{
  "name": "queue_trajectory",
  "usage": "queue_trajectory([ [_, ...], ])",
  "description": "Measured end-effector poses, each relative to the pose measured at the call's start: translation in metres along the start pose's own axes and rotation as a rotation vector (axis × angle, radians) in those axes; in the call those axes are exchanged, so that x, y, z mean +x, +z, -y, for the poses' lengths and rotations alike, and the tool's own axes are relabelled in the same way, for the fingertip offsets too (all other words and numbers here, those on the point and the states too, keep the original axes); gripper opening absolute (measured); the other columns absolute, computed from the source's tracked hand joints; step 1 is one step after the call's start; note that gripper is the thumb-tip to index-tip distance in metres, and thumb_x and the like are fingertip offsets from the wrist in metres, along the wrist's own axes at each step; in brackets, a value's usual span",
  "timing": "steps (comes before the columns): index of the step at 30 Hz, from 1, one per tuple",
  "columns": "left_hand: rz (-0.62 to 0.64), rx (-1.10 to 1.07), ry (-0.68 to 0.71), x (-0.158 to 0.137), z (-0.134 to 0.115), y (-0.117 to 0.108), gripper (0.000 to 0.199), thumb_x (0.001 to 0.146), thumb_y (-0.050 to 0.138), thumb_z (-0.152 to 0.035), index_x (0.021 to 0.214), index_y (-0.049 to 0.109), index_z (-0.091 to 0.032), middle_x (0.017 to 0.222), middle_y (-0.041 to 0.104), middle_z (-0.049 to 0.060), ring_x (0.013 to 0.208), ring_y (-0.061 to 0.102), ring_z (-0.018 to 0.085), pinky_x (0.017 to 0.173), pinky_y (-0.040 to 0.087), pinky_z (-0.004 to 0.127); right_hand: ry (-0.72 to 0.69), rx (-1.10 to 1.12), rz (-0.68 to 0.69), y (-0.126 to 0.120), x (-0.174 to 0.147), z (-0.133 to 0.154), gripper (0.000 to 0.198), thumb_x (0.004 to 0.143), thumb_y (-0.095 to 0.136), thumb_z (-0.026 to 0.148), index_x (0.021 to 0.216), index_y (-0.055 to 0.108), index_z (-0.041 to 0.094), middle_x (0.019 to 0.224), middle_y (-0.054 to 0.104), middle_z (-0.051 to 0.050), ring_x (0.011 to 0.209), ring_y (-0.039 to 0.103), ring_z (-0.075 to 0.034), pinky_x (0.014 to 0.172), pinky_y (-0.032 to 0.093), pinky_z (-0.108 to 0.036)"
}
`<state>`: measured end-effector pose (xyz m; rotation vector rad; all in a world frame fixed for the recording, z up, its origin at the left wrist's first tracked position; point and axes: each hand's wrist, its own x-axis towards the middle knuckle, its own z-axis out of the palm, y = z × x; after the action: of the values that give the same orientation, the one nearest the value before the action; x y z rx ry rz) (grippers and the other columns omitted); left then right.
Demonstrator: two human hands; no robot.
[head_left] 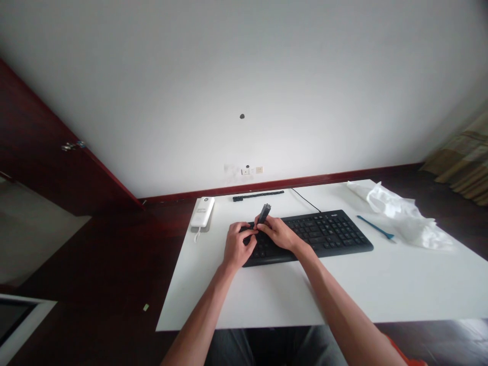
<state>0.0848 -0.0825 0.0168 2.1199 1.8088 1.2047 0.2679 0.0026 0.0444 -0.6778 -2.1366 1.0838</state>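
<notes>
A black keyboard lies across the white table, with both hands over its left end. My right hand is closed around a short, dark, bar-shaped tool. It stands nearly upright, tilted slightly, and its lower end is hidden by the fingers. My left hand rests at the keyboard's left edge, fingers bent and thumb apart from the index finger. Its index fingertip reaches the right hand's fingers near the foot of the tool. The keys underneath are mostly covered.
Along the table's back edge runs a row of small black pieces, apparently keycaps. A white power bank with a strap lies at the left. To the right are a thin blue tool and crumpled white plastic. The keyboard cable trails backward.
</notes>
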Motion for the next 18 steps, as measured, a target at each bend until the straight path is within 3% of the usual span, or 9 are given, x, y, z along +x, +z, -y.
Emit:
queue_trajectory([
  [10, 0.008, 0.013, 0.009, 0.000, 0.000, -0.001, 0.023, 0.093, 0.062, -0.020, 0.104, 0.079, -0.029, 0.114, 0.064, 0.006, 0.114, 0.058, 0.023, 0.105, 0.050, 0.043, 0.070, 0.246, 0.000, -0.008, 0.003, -0.017, 0.032, 0.101, 0.053, 0.048, 0.101, 0.065, 0.019, 0.092, 0.072, -0.006, 0.088, 0.067, -0.022, 0.083, 0.052, -0.035],
  [14, -0.007, 0.008, 0.016, 0.000, 0.001, 0.002, 0.022, 0.091, 0.064, -0.018, 0.104, 0.079, -0.028, 0.113, 0.065, 0.006, 0.114, 0.058, 0.023, 0.105, 0.050, 0.042, 0.077, 0.242, -0.007, -0.004, 0.002, -0.020, 0.032, 0.099, 0.055, 0.050, 0.103, 0.064, 0.019, 0.093, 0.073, -0.006, 0.089, 0.068, -0.023, 0.086, 0.052, -0.036],
  [18, -0.025, 0.015, 0.019, -0.001, 0.002, 0.003, 0.022, 0.090, 0.067, -0.016, 0.104, 0.079, -0.029, 0.113, 0.065, 0.005, 0.114, 0.059, 0.022, 0.105, 0.050, 0.041, 0.109, 0.282, -0.132, 0.001, 0.003, -0.024, 0.033, 0.097, 0.058, 0.051, 0.105, 0.062, 0.020, 0.092, 0.073, -0.006, 0.085, 0.068, -0.022, 0.079, 0.053, -0.035],
])
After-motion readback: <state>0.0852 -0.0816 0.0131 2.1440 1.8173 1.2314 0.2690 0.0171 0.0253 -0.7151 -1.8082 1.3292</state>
